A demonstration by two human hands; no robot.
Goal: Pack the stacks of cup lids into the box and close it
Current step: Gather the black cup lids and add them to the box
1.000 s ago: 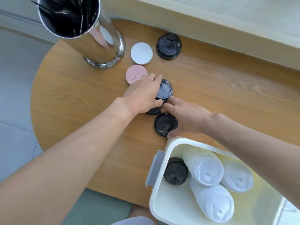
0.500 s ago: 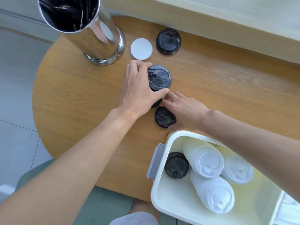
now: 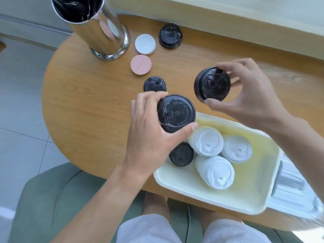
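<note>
Black lid stacks are gripped in both hands, lifted off the worktop. One stack (image 3: pixel 176 114) is clutched by the left hand (image 3: pixel 150 137) right at the near-left corner of the white box (image 3: pixel 206 195), thumb and fingers wrapped round it. Another stack (image 3: pixel 212 84) is pinched by the right hand (image 3: pixel 245 99) just above the box's far rim. Three white stacks (image 3: pixel 206 141) and a black one (image 3: pixel 181 154) are already laid inside. Round wooden worktop (image 3: pixel 84 106), pale tiled floor alongside.
</note>
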